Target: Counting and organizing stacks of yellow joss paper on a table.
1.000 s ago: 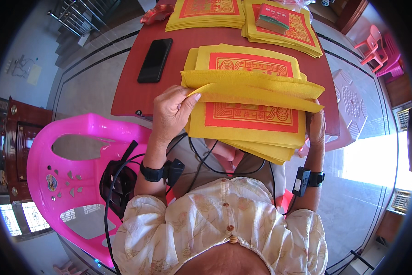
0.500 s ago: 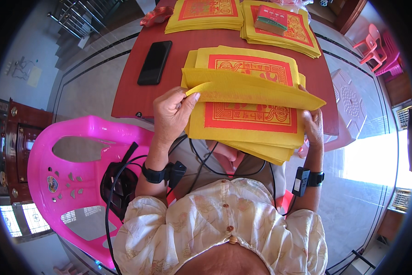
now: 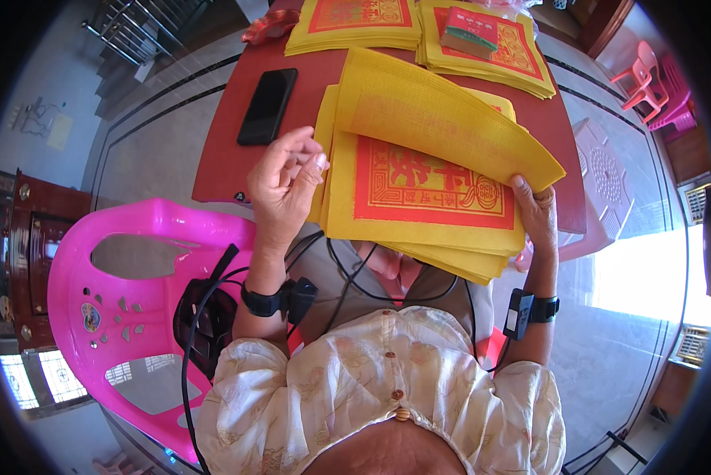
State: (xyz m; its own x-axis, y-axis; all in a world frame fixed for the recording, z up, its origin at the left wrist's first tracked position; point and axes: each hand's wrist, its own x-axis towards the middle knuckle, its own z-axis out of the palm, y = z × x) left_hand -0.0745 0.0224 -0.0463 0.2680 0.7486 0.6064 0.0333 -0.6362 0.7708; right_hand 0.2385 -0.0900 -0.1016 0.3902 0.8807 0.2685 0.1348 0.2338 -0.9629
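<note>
A stack of yellow paper sheets with red printed designs (image 3: 419,214) lies at the table's near edge, reaching out over my lap. A lifted yellow sheet (image 3: 434,111) is bent back over its upper half, showing its mostly plain underside. My right hand (image 3: 533,202) grips the right side of this paper, thumb at the lifted sheet's near corner; some fingers are hidden. My left hand (image 3: 288,178) is off the paper, just beside the stack's left edge, with loosely curled fingers apart and nothing visible in them.
The red table (image 3: 221,174) also holds a black phone (image 3: 267,107), two more yellow stacks (image 3: 351,36), a red-and-green book (image 3: 470,32) on the right stack and a red dish (image 3: 268,28). A pink chair (image 3: 94,348) with a dark bag is left of me; a plastic stool (image 3: 608,174) stands right.
My left hand has let go of the sheet's left end and moved slightly left. That end has swung up and away, uncovering more red print. My right hand stays at the right side.
</note>
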